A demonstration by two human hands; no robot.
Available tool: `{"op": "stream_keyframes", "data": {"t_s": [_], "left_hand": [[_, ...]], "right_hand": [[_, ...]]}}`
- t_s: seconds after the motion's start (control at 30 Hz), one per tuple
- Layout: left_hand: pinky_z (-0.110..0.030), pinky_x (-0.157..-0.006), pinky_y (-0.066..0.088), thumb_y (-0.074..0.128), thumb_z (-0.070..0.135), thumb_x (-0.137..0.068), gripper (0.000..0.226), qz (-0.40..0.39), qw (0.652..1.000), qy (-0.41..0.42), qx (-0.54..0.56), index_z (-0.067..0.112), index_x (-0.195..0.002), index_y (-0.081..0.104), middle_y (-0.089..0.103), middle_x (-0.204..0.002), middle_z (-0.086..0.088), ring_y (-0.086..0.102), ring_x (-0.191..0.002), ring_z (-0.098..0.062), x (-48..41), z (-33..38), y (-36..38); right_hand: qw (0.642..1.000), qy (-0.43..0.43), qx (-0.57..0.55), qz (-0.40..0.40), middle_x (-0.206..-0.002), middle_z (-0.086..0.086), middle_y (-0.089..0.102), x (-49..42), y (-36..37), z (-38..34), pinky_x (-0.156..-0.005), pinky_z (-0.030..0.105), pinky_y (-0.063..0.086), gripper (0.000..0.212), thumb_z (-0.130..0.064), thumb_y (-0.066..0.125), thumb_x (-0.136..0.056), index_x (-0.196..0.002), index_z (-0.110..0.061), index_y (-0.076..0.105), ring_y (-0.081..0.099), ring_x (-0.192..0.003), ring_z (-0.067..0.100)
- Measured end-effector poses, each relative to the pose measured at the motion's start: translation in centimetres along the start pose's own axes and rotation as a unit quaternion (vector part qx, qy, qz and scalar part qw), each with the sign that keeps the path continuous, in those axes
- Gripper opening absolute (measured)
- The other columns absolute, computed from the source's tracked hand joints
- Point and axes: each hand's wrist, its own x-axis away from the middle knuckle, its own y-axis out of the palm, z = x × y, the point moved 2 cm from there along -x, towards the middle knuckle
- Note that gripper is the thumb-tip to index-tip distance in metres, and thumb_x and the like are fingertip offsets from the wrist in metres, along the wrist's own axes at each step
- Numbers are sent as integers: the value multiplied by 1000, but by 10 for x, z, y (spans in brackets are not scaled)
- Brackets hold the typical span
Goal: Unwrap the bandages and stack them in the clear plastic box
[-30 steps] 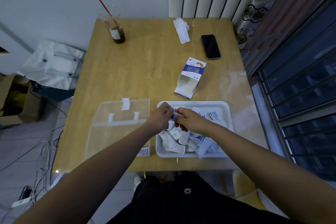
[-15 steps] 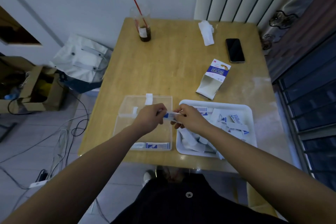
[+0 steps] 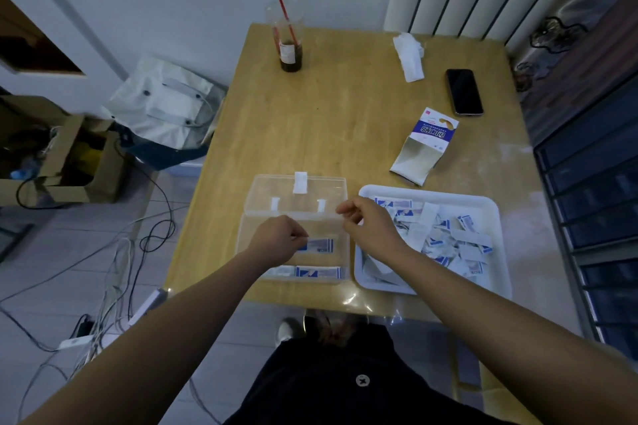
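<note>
pinching a bandage [image 3: 319, 245], left hand [image 3: 276, 240] seemingly inside clear box [image 3: 324, 226].

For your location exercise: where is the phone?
In the head view, the phone lies near the table's far right corner, right of the tissue and beyond the opened carton.

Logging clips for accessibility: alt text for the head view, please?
A person's left hand pinches a blue-and-white bandage strip over the open clear plastic box; the right hand hovers beside it, fingers loosely curled. A white tray of wrappers sits to the right.
</note>
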Motion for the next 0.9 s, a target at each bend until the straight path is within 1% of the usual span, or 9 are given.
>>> {"op": "stream_keyframes", "data": {"t_s": [0.07, 0.13, 0.3, 0.4, 0.5, 0.6, 0.67, 0.77, 0.9], "left_hand": [[-23, -70, 43, 61, 25, -91, 20, -28, 999, -13, -13, 15, -99, 76, 74, -96, 0, 61, -77, -11, -3, -5, 12], [-23, -67, 42, 60, 25, -91, 20, -56, 998, -14, -37, 15, -97, 76, 74, -91, -2, 60, -74, -12, -5, -6, 23], [-24, -69, 41, 60, 26, -90, 22, -107, 991, -9, -79, 16, -102, 75, 72, -99, -4, 63, -87, -18, -11, -3, 41], [-27, -84, 44, 63, 26, -87, 28, -107, 990, 6, -88, 19, -114, 69, 66, -116, -2, 60, -105, -19, -13, -2, 48], [-31, -96, 39, 60, 29, -90, 34, -95, 987, 37, -128, 24, -122, 64, 57, -125, -3, 51, -117, -21, -10, 1, 51], [-37, -96, 43, 52, 36, -92, 33, -121, 975, 42, -180, 25, -120, 66, 56, -122, -7, 50, -114, -26, -9, 4, 52], [-39, -93, 46, 49, 36, -92, 34, -154, 973, 28, -172, 22, -116, 69, 60, -118, -9, 54, -108, -27, -9, 4, 52], [-36, -90, 47, 47, 33, -95, 35, -188, 970, 22, -153, 13, -115, 68, 62, -118, -10, 57, -106, -26, -8, 6, 50], [-33, -96, 41, 41, 29, -100, 38, -145, 982, 20, -121, 12, -130, 57, 57, -129, -9, 53, -116, -26, -5, 5, 43]], "right_hand": [[1000, 8, 10, 5, -101, 2, 58, 1, 0, 5, -72, 20, 45, 27, -3, 55, -86, -109, -14, 63, 57, -85, 15], [1000, 10, 18, -3, -102, 6, 55, 2, 3, 10, -70, 19, 43, 28, -3, 56, -86, -112, -13, 61, 56, -84, 16], [1000, 27, 15, -5, -102, 8, 54, 5, 9, 17, -75, 30, 47, 29, -6, 57, -87, -114, -16, 55, 56, -84, 22], [999, 30, 14, -16, -102, 8, 54, 5, 9, 18, -75, 30, 47, 30, -7, 57, -87, -116, -16, 53, 55, -84, 20], [999, 35, 6, -21, -103, 6, 53, 6, 10, 19, -73, 26, 45, 30, -8, 57, -88, -116, -16, 53, 57, -89, 22], [999, 35, 2, -21, -102, 5, 53, 7, 9, 20, -74, 26, 44, 30, -8, 56, -88, -117, -15, 53, 55, -86, 20], [999, 36, -3, -22, -103, 6, 54, 7, 9, 19, -75, 27, 44, 30, -7, 56, -89, -118, -14, 52, 53, -83, 17], [998, 43, -9, -36, -104, 6, 56, 7, 7, 19, -76, 30, 46, 31, -8, 56, -89, -119, -14, 52, 52, -78, 14], [997, 57, -31, -52, -96, -6, 55, 8, 2, 20, -81, 37, 50, 31, -11, 56, -90, -120, -16, 50, 57, -82, 16]]}}
